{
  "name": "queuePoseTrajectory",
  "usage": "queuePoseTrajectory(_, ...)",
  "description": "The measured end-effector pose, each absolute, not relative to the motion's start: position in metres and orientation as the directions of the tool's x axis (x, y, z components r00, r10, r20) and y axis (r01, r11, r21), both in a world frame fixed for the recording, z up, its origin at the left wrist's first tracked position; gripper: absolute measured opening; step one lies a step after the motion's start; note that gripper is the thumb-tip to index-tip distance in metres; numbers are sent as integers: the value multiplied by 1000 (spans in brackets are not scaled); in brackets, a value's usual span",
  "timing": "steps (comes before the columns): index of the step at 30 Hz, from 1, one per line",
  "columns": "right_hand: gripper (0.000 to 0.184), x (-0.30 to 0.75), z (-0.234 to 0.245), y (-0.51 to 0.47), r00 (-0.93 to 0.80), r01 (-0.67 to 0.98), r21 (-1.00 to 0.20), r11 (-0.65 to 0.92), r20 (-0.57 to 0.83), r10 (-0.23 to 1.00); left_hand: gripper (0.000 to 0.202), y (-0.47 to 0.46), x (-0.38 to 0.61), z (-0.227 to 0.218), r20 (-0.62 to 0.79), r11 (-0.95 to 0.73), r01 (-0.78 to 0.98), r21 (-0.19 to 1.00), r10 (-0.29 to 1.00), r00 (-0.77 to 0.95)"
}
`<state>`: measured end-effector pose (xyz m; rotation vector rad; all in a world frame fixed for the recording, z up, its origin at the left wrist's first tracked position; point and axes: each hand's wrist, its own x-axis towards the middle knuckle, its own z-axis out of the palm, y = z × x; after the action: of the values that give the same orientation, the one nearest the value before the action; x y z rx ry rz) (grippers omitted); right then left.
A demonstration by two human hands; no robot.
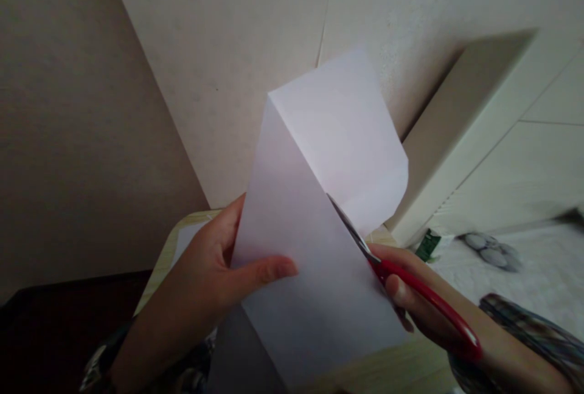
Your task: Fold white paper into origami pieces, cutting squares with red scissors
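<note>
A sheet of white paper point(292, 224) is held up over a small wooden table, with a cut running down its middle from the upper corner. My left hand point(228, 260) grips the paper's left side, thumb flat on the front and the other fingers hidden behind. In my right hand point(424, 297) are scissors point(429, 306) with red handles. Their metal blades lie along the cut, the paper between them. To the right of the blades the severed flap point(351, 145) bends back and away.
Beneath the paper is a light wooden tabletop point(383, 366), with another white sheet point(187, 239) at its left edge. A pale wall point(237, 47) rises close behind. Off to the right, a white bed-like surface point(538, 266) carries a green-and-white packet point(427, 245) and a grey patterned item point(490, 251).
</note>
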<state>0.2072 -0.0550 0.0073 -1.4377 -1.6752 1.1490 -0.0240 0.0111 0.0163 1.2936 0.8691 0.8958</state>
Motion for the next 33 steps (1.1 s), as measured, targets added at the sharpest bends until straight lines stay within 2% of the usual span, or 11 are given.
queuePoseTrajectory(3,58,212,-2,-57,-270,266,-956,-128,-202,941,49,12,-25,13,6,62,-132,989,888,459)
queuePoseTrajectory(8,59,208,1,-59,-282,222,-956,-189,-249,927,53,10,-24,10,20,40,-127,991,898,439)
queuePoseTrajectory(13,61,202,9,-62,-237,285,-947,-150,-221,946,57,8,-23,7,54,-38,-50,998,932,358)
queuePoseTrajectory(17,62,202,11,-60,-242,357,-931,-70,-164,956,44,9,-23,7,53,-22,-84,996,920,388)
queuePoseTrajectory(20,61,204,11,-58,-283,398,-917,19,-103,953,29,10,-24,5,58,-30,-85,996,936,348)
queuePoseTrajectory(28,56,207,11,-61,-278,420,-901,105,-18,960,20,4,-20,15,-35,90,-149,985,941,337)
queuePoseTrajectory(33,59,207,13,-60,-272,444,-892,91,-38,962,21,5,-19,17,-30,102,-187,977,933,357)
